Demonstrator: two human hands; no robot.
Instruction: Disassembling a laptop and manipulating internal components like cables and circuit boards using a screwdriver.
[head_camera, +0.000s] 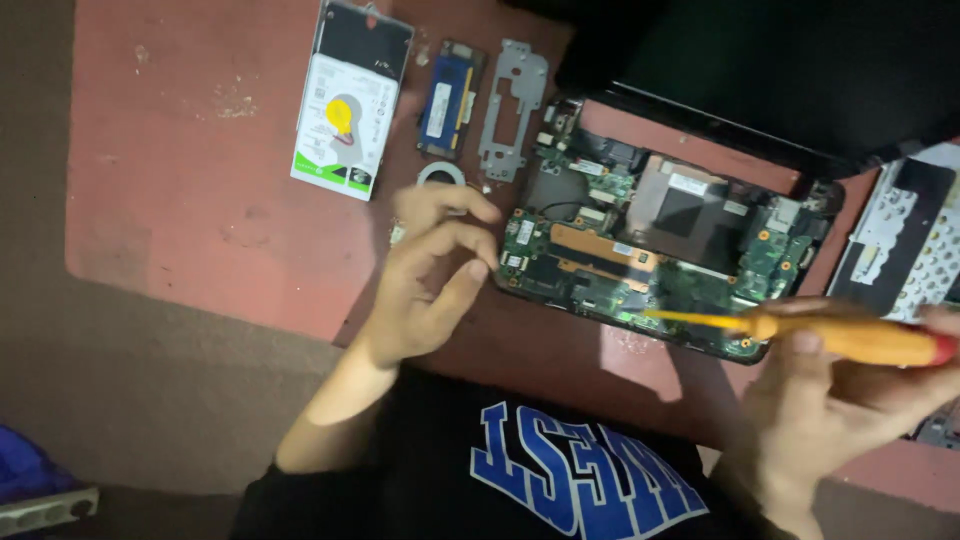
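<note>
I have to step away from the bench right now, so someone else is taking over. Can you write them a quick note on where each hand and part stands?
Right hand: grips the orange-handled screwdriver, tip over the opened laptop's motherboard.
Left hand: fingers pinched together beside the board's left edge; whether it holds a screw cannot be seen.
Already out, on the red table: hard drive, memory module, grey metal bracket, small ring. Keyboard panel lies at right.
Left: the motherboard sits in the laptop base.
</note>
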